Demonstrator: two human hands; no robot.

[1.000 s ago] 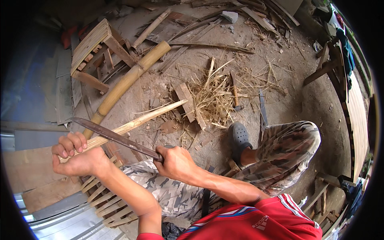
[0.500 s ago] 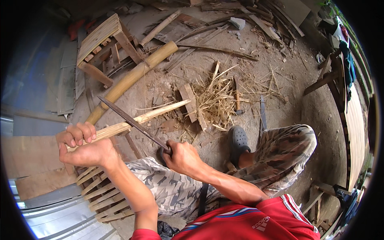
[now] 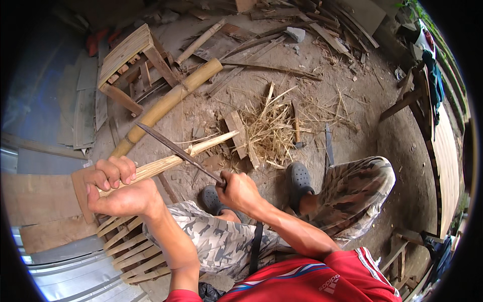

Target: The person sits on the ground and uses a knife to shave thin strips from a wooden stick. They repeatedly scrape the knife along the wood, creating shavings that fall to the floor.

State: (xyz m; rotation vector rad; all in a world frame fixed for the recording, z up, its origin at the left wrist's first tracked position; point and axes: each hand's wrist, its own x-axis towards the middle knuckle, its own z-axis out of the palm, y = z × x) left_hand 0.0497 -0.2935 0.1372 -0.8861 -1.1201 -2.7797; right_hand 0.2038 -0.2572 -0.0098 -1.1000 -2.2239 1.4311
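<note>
My left hand (image 3: 121, 183) is wrapped round the near end of a pale split bamboo strip (image 3: 160, 167). The strip slants away to the right, its narrow tip over a wooden block (image 3: 235, 123) on the ground. Closed round the handle of a long-bladed knife (image 3: 171, 144), my right hand (image 3: 242, 191) is in front of my lap. The blade lies across the strip, pointing to the far left, and a raised curl of bamboo shows just past its edge. My fingers hide most of the knife's handle.
Bamboo shavings (image 3: 269, 133) lie heaped beside a hammer (image 3: 296, 123) and a saw-like blade (image 3: 329, 143). A thick bamboo pole (image 3: 173, 103) leads toward a wooden stool (image 3: 126, 58). Cut slats (image 3: 136, 251) lie by my left leg; a wooden table (image 3: 448, 171) stands right.
Both hands have shifted to the right, with the knife and the strip. The blade has slid farther along the strip toward its tip, and a curl has lifted there.
</note>
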